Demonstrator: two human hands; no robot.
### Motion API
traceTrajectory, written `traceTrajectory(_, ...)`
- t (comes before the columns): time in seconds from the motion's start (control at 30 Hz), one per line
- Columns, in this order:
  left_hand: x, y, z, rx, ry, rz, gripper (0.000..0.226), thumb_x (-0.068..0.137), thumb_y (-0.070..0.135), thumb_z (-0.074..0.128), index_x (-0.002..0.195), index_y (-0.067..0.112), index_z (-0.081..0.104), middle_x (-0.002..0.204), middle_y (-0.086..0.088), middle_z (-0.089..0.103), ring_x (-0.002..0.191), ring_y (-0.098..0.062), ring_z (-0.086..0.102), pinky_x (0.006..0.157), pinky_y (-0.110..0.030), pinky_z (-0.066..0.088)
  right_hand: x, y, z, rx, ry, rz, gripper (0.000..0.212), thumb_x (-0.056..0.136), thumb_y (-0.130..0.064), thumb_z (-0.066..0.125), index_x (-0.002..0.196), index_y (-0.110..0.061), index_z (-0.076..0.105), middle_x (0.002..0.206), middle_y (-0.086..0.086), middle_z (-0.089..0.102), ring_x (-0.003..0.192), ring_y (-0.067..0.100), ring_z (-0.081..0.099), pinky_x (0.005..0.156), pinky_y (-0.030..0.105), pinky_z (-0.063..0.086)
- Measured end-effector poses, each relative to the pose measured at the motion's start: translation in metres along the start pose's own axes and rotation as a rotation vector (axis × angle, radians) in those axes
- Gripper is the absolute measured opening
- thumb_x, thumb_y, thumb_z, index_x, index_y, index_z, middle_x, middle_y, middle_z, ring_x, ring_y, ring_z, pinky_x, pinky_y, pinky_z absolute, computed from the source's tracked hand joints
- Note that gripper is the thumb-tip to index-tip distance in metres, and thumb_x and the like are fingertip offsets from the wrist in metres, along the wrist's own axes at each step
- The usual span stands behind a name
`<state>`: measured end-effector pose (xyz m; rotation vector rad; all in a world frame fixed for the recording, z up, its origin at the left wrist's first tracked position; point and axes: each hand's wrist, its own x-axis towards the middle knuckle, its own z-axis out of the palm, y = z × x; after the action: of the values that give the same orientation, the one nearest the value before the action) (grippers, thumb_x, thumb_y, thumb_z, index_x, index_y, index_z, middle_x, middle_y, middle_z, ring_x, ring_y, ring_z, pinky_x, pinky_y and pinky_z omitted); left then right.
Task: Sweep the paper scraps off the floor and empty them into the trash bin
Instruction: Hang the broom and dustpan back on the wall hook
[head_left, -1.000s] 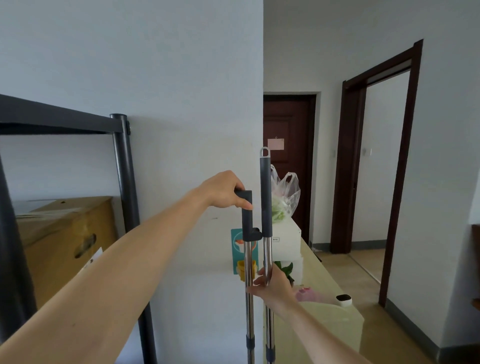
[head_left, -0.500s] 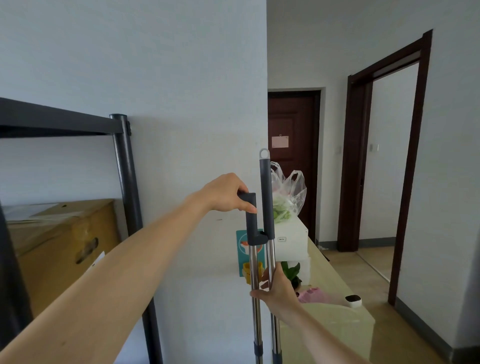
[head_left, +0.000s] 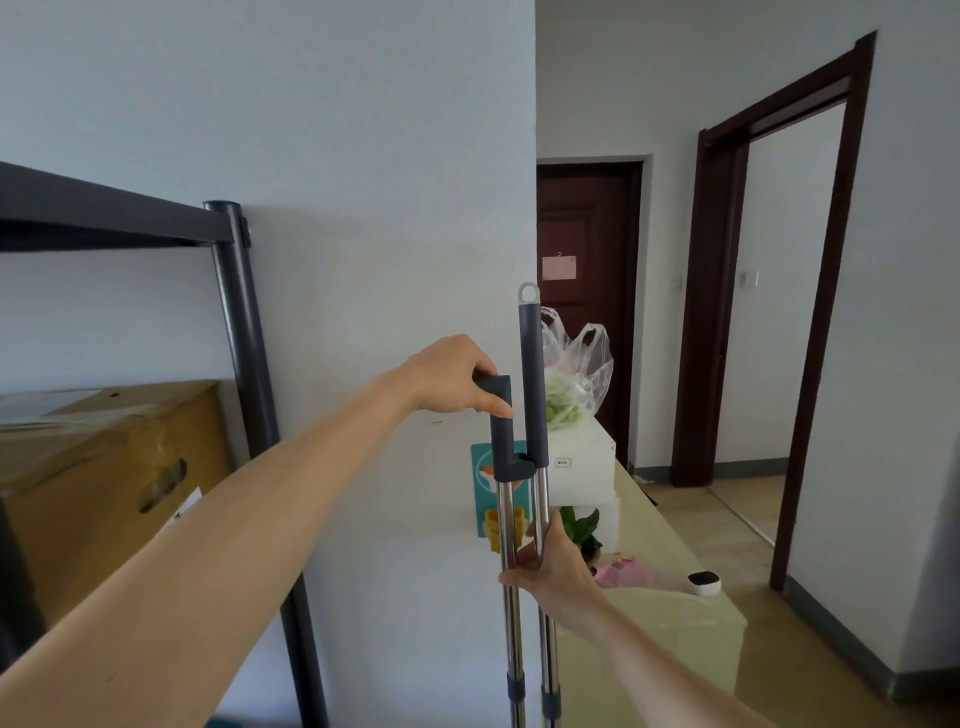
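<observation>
Head view. Two upright poles stand side by side in front of a white wall (head_left: 363, 208), both running out of the bottom edge, so their lower ends are not visible.

The short pole (head_left: 503, 436) has a grey sleeve bent over at the top. A grey clip (head_left: 521, 465) at the foot of that sleeve joins it to the tall pole (head_left: 534, 374), which ends in a pale hanging loop. Below the sleeves both are bare steel tube.

The left hand (head_left: 452, 376) reaches in from the left at full arm's length. Its fingers are curled over the bent top of the short pole, with the thumb pressed along the sleeve just below. The tall pole rises just right of this hand without touching it.

The right hand (head_left: 553, 564) sits lower, on the steel section below the clip. Its fingers are wrapped round the tall pole and show in the gap between the tubes. Its thumb lies across the front of the short pole.

At left, a dark rack (head_left: 234, 291) holds a cardboard box (head_left: 104, 467). Behind the poles, a pale counter (head_left: 675, 613) carries a white box (head_left: 582, 462) topped by a plastic bag (head_left: 576, 364). Beyond are a dark door (head_left: 587, 218) and an open doorway (head_left: 779, 312).
</observation>
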<state>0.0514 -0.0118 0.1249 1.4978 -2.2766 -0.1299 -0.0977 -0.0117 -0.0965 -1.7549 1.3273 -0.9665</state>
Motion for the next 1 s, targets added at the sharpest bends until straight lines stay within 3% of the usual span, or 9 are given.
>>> traceTrajectory(0.1,0.002,-0.002,-0.001,0.001,-0.003,0.0,0.028,0.076,0.034,0.076,0.085,0.008,0.07,0.067,0.002,0.061,0.062,-0.012,0.054,0.057,-0.019,0.04,0.0,-0.003,0.0,-0.014,-0.012,-0.016,0.054,0.077,-0.014,0.078,0.112,-0.02,0.038,0.093,-0.001,0.065,0.083,0.007,0.065,0.063,0.016,0.049)
traceTrajectory(0.2,0.002,-0.002,-0.001,-0.014,-0.002,0.003,0.031,0.076,0.033,0.076,0.089,0.006,0.072,0.074,-0.003,0.065,0.065,-0.014,0.056,0.056,-0.02,0.042,0.0,-0.003,0.001,-0.014,-0.001,-0.019,0.053,0.077,-0.014,0.078,0.112,-0.018,0.037,0.096,-0.003,0.064,0.087,0.007,0.065,0.065,0.016,0.048)
traceTrajectory(0.4,-0.002,0.001,0.0,-0.019,-0.017,0.016,0.024,0.076,0.032,0.076,0.084,0.01,0.069,0.066,0.005,0.059,0.06,-0.01,0.053,0.053,-0.017,0.039,-0.001,-0.001,0.002,-0.03,0.011,-0.01,0.051,0.078,-0.013,0.077,0.11,-0.014,0.038,0.086,-0.001,0.064,0.078,0.007,0.063,0.061,0.015,0.046)
traceTrajectory(0.6,-0.003,-0.006,-0.002,-0.043,-0.018,0.005,0.023,0.076,0.031,0.076,0.082,0.011,0.067,0.066,0.003,0.059,0.058,-0.012,0.052,0.052,-0.019,0.042,0.002,-0.002,0.003,-0.051,-0.003,-0.016,0.053,0.079,-0.015,0.077,0.11,-0.018,0.033,0.09,-0.002,0.065,0.083,0.009,0.065,0.059,0.015,0.045)
traceTrajectory(0.73,0.0,-0.02,0.006,-0.003,0.051,-0.032,0.031,0.074,0.039,0.077,0.073,0.009,0.066,0.064,-0.004,0.059,0.058,-0.016,0.049,0.057,-0.028,0.04,0.008,-0.002,0.007,-0.034,0.055,0.0,0.05,0.08,-0.013,0.075,0.105,-0.018,0.033,0.089,-0.008,0.054,0.081,0.007,0.059,0.068,0.018,0.049)
traceTrajectory(0.83,0.01,-0.031,0.005,-0.052,0.039,-0.036,0.036,0.071,0.039,0.079,0.085,0.006,0.072,0.079,-0.018,0.067,0.064,-0.02,0.054,0.059,-0.031,0.044,0.018,-0.005,0.004,-0.022,0.033,-0.013,0.054,0.075,-0.012,0.079,0.106,-0.017,0.034,0.094,-0.009,0.055,0.089,0.008,0.059,0.078,0.022,0.051)
traceTrajectory(0.93,0.016,-0.031,0.0,-0.066,-0.014,-0.018,0.031,0.071,0.033,0.08,0.087,0.008,0.072,0.078,-0.013,0.068,0.064,-0.019,0.057,0.055,-0.023,0.047,0.021,-0.008,-0.002,-0.021,0.002,-0.03,0.055,0.075,-0.011,0.078,0.106,-0.017,0.033,0.092,-0.009,0.054,0.092,0.008,0.059,0.085,0.025,0.052)
traceTrajectory(1.0,0.016,-0.03,0.002,-0.064,-0.024,-0.01,0.024,0.073,0.032,0.079,0.085,0.013,0.069,0.074,-0.003,0.065,0.064,-0.016,0.056,0.054,-0.019,0.046,0.019,-0.006,-0.003,-0.028,-0.009,-0.032,0.053,0.076,-0.012,0.078,0.104,-0.017,0.033,0.088,-0.01,0.053,0.083,0.005,0.058,0.078,0.022,0.051)
